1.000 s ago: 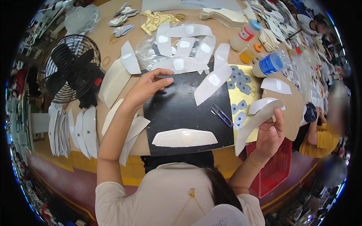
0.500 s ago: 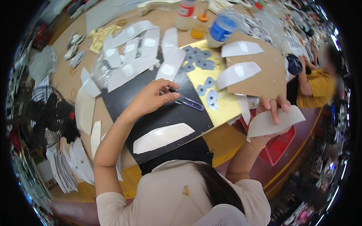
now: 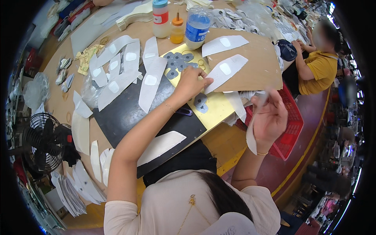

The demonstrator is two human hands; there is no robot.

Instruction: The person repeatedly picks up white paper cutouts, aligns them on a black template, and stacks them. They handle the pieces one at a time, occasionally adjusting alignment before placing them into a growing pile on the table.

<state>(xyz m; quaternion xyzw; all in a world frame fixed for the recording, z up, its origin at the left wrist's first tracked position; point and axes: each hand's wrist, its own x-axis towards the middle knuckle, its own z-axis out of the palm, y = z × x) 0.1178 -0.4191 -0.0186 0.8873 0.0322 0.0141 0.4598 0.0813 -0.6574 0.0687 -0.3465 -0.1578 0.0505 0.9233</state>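
My left hand (image 3: 192,81) reaches over the yellow board, thumb and bent forefinger slightly apart. Its thumb tip overlaps the near-left end of a white curved panel (image 3: 237,62) with a pale patch; I see no firm grip. On the right, my right hand (image 3: 272,117) is raised and holds another white panel (image 3: 251,135), turned nearly edge-on, its upper part blurred. Under my left forearm the purple handle of a small tool (image 3: 184,112) shows. A white panel (image 3: 166,145) lies on the black mat (image 3: 129,121), partly behind that arm. Grey patches with dark dots (image 3: 178,62) sit on the yellow board (image 3: 217,111).
Two bottles (image 3: 197,29) (image 3: 160,19) and an orange-capped squeeze bottle (image 3: 177,31) stand at the back. More patched panels (image 3: 125,80) spread left. A black fan (image 3: 43,141) is far left, a red basket (image 3: 291,125) right. A person in yellow (image 3: 319,72) sits beyond.
My left hand has gone from above the purple-handled tool to the panel at the yellow board's right. My right hand has tipped its panel from broadside to edge-on. The view has shifted.
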